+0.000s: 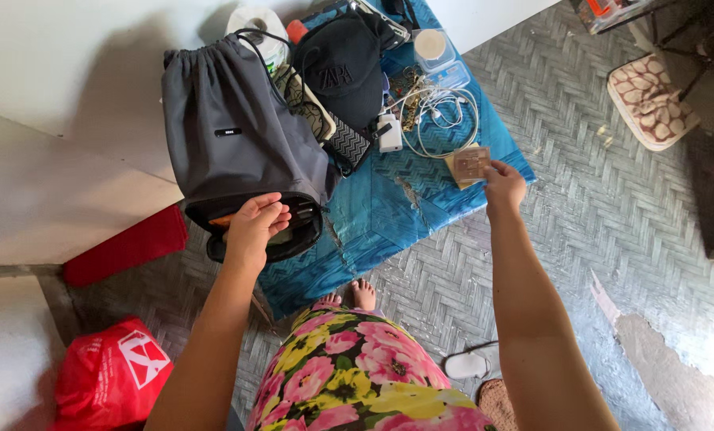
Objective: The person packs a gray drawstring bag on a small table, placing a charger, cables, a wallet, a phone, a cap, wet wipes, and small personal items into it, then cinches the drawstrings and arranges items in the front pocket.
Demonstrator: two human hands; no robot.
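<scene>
A grey drawstring backpack point(233, 132) lies on a blue-covered table point(389, 215) with its open mouth toward me. My left hand point(255, 227) grips the rim of that opening, fingers curled over the edge. My right hand point(504, 185) pinches a small flat brown card-like piece point(470, 164) near the table's right edge. Dark items show inside the bag's mouth; I cannot tell what they are.
On the table lie a black cap point(342, 68), a white coiled cable with charger point(433, 120), a patterned pouch point(313, 100), a clear plastic box point(435, 48) and a paper roll point(257, 24). A red plastic bag point(109, 375) and a white sandal point(468, 365) sit on the floor.
</scene>
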